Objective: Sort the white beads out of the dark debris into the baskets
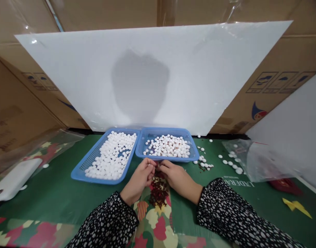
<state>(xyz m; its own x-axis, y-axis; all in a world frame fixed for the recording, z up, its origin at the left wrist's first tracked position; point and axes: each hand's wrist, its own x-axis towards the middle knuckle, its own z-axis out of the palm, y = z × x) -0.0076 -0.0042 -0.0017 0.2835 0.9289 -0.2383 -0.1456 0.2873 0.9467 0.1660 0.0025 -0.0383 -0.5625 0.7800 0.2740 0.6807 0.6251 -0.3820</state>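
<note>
My left hand (pixel 139 178) and my right hand (pixel 179 178) are close together at the front edge of the right blue basket (pixel 170 159). Fingers on both are closed in a pinch; whatever they hold is too small to make out. Just below the fingertips lies a small heap of dark red-brown scraps (pixel 158 194), on the patterned strip of the table cover. Flattish white balls (pixel 170 146) cover much of the right basket's floor, with some reddish bits among them. Beside it, the left blue basket (pixel 77 175) holds many more white balls (pixel 108 162).
Loose white balls (pixel 203 164) are scattered right of the baskets. Further right are a clear plastic bag (pixel 261 162), a dark red object (pixel 285 186) and yellow scraps (pixel 297 206). A white-handled tool (pixel 16 181) lies far left. Behind stands a white board (pixel 199 79) against cardboard.
</note>
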